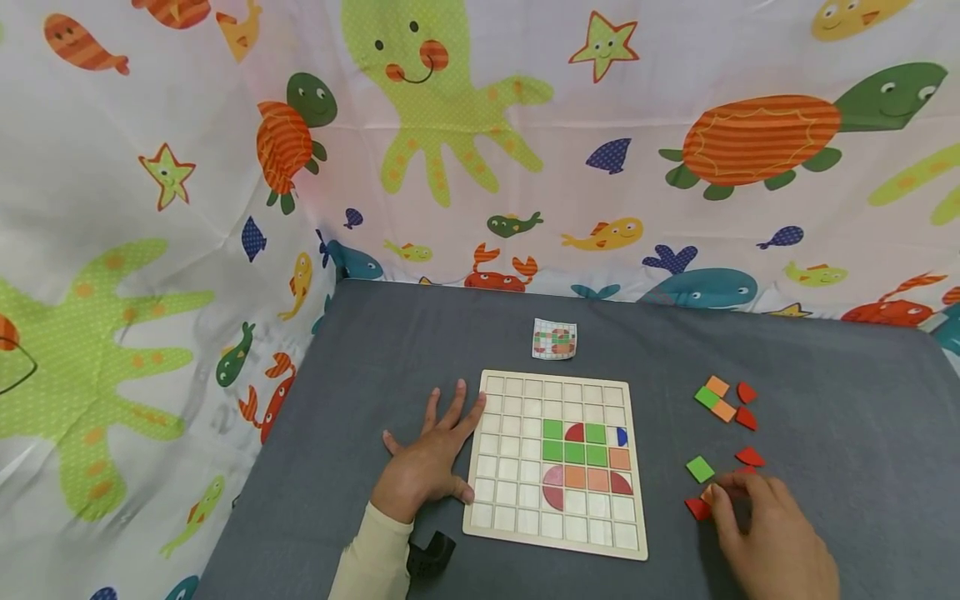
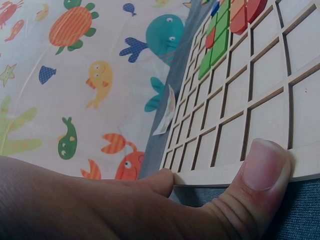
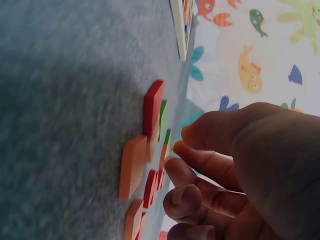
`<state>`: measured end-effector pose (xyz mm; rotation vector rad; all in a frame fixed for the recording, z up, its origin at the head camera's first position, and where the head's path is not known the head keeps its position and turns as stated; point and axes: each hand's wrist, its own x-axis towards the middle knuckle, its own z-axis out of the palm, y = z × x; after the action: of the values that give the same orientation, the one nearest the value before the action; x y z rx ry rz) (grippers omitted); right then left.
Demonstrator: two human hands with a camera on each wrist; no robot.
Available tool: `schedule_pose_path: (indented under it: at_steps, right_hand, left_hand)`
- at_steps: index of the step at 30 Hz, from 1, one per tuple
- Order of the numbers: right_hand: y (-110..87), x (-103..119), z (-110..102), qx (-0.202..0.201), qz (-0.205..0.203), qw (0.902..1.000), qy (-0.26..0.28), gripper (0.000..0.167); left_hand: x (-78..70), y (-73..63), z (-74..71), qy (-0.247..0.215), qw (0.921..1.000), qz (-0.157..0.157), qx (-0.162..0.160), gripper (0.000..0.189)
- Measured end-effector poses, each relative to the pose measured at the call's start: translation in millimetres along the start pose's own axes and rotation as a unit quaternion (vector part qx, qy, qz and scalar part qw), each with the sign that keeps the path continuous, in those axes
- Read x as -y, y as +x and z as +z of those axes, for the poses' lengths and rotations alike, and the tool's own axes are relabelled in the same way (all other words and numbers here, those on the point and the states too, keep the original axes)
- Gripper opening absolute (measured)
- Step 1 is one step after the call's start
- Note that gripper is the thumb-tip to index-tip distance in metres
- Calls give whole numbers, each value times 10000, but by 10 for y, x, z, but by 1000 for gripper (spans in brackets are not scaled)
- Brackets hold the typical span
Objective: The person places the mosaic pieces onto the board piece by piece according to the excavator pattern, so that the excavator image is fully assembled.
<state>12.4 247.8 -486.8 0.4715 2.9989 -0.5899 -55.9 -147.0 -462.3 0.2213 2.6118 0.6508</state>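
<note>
A wooden grid board (image 1: pixel 517 471) lies on the dark cloth, with green, orange, red, pink and blue pieces set in its right half. My left hand (image 1: pixel 427 467) rests at the board's left edge, fingers spread and thumb (image 2: pixel 265 165) on the rim. To the right of the board, my right hand (image 1: pixel 780 533) hovers over loose pieces, its fingers bent. Close by its fingertips are an orange square (image 1: pixel 707 495) and a red piece (image 1: pixel 698 509). In the right wrist view, a gap shows between thumb and forefinger, and an orange piece (image 3: pixel 132 167) lies below them.
Behind the board lies a small pattern card (image 1: pixel 554 340). More loose pieces include a green square (image 1: pixel 700 469), a cluster with another green square (image 1: pixel 707 397), and red pieces (image 1: pixel 746 418). A black object (image 1: pixel 431 556) sits by the left wrist. A printed sea-animal curtain (image 1: pixel 525 150) stands behind.
</note>
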Motion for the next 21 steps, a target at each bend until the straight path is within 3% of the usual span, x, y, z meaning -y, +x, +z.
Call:
schedule_pose_path:
  at_steps: [10,21]
  right_hand:
    - [-34,-159,17,139,55,9998,-145,47]
    - [-38,-179,22,431,59,9988,-225,41]
  left_hand:
    - [13,-2,10,-39,10000,-22,-31,138]
    - [-6,-14,10,12,10000,3,-63,138]
